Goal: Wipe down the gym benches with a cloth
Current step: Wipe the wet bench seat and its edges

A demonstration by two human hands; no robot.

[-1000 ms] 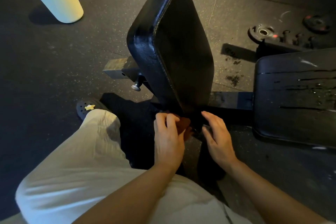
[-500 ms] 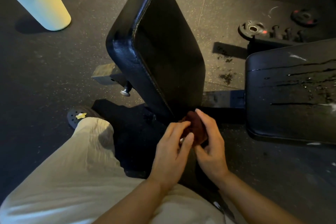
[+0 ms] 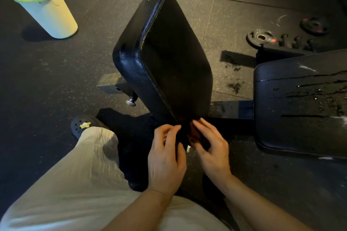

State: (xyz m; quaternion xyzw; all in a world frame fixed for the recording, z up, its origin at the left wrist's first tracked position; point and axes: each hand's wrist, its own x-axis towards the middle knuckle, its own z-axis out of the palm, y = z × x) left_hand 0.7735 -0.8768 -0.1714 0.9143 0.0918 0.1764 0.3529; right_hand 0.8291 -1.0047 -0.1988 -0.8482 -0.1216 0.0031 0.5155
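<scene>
A black padded bench seat (image 3: 169,58) tilts up in the middle of the view, with a second black bench pad (image 3: 300,103), streaked with water, to its right. At the seat's near lower corner a dark brownish-red cloth (image 3: 194,133) is bunched between my two hands. My left hand (image 3: 167,157) has its fingers curled at the cloth's left side. My right hand (image 3: 212,150) holds the cloth from the right with bent fingers. Most of the cloth is dark and hard to make out.
A pale bucket with a green rim (image 3: 45,7) stands on the rubber floor at far left. Weight plates (image 3: 261,36) lie at the far right. The bench's metal frame with a pull pin (image 3: 131,101) is left of the seat. My leg in light trousers (image 3: 75,184) fills the lower left.
Both hands have worked the cloth at the seat's lower corner: a second ago they pressed at the corner, then held it bunched up, and now they sit slightly apart around it.
</scene>
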